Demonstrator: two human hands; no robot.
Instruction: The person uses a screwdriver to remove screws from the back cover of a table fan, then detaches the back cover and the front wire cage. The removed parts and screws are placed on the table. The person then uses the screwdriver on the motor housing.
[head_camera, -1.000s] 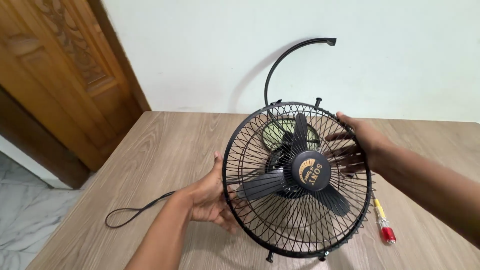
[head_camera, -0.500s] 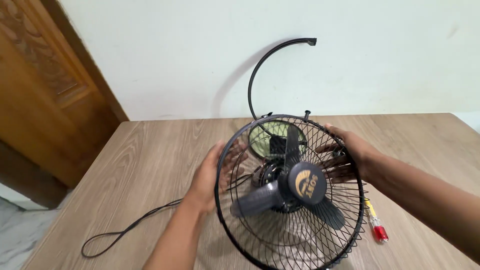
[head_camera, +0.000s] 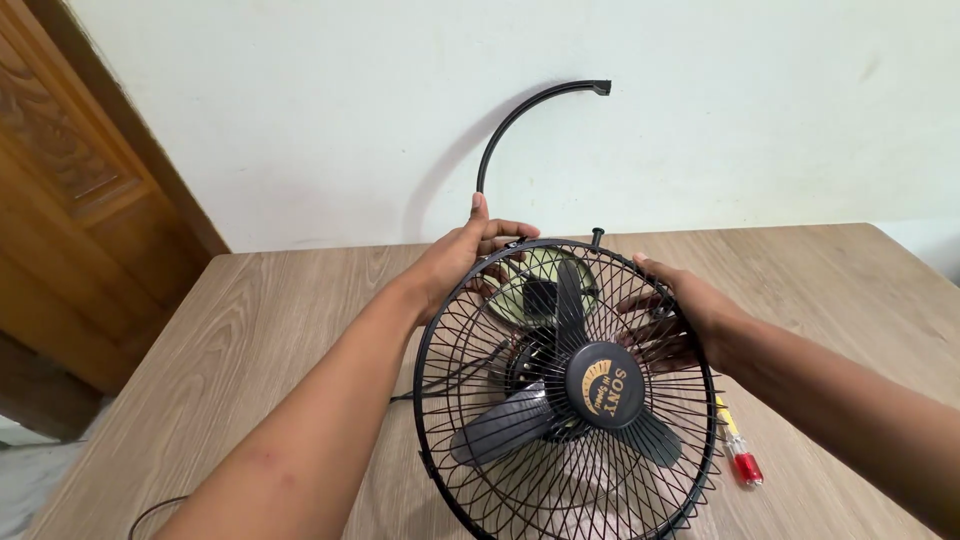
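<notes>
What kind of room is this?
Probably a room in a home: a carved wooden door, a plain pale wall and a wood-grain table where both hands hold a black wire-cage fan.

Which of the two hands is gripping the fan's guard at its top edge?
The left hand, at the top of the wire guard; the right hand holds its right side.

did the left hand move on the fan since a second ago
Yes. The left hand went from the left side of the fan guard up to its top rim, near the curved black bracket.
</notes>
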